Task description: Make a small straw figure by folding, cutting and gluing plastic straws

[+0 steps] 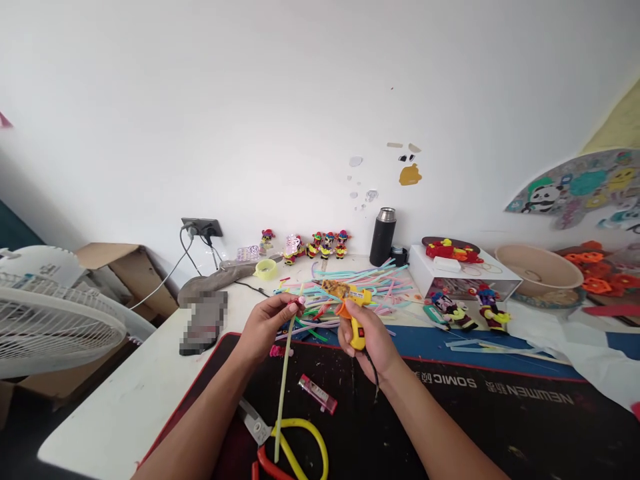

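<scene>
My left hand pinches a small red piece between thumb and fingertips, above the dark mat. From that pinch a long pale green strip, resembling a pipe cleaner, hangs down over the scissors. My right hand is wrapped round the handle of a yellow hot glue gun. Its nozzle points left, near the red piece; whether they touch I cannot tell. Below the hands lie a pink lighter and scissors with yellow and red handles. A bright pink fuzzy piece rests beside my left hand.
Coloured strips lie heaped behind my hands. Several small figures line the wall, near a black thermos. Two more figures stand before a white box. Left are tape and a fan.
</scene>
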Tool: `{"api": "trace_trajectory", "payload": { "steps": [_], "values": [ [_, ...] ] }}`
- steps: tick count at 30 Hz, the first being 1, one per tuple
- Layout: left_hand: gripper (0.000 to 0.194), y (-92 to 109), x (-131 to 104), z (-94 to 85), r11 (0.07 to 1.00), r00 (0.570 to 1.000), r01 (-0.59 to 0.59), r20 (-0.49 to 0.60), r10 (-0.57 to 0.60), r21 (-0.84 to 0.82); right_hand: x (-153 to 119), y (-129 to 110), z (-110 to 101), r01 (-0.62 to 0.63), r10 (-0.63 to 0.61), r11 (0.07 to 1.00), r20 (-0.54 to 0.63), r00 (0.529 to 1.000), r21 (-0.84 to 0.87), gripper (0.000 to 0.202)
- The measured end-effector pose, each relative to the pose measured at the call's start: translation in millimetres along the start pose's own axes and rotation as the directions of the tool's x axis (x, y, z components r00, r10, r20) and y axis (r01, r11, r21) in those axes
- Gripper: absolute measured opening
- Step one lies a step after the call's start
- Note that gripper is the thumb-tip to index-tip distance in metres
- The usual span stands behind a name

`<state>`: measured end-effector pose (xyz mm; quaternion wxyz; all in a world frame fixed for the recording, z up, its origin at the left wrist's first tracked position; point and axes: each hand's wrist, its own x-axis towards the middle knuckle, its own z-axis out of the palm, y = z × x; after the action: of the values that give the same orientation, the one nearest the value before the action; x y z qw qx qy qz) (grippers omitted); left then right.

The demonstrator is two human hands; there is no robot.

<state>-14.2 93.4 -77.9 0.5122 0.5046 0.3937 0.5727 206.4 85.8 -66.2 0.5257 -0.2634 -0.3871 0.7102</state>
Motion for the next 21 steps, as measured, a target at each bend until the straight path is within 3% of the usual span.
{"api": "trace_trajectory", "payload": {
  "steps": [21],
  "values": [
    [0.029, 5.2, -3.6, 2.6, 0.999, 0.999, 0.030, -0.031, -0.031, -0.033, -5.2, 4.3, 8.5, -0.016, -0.007, 0.964, -0.084, 0.996, -0.267, 0.051]
  ]
}}
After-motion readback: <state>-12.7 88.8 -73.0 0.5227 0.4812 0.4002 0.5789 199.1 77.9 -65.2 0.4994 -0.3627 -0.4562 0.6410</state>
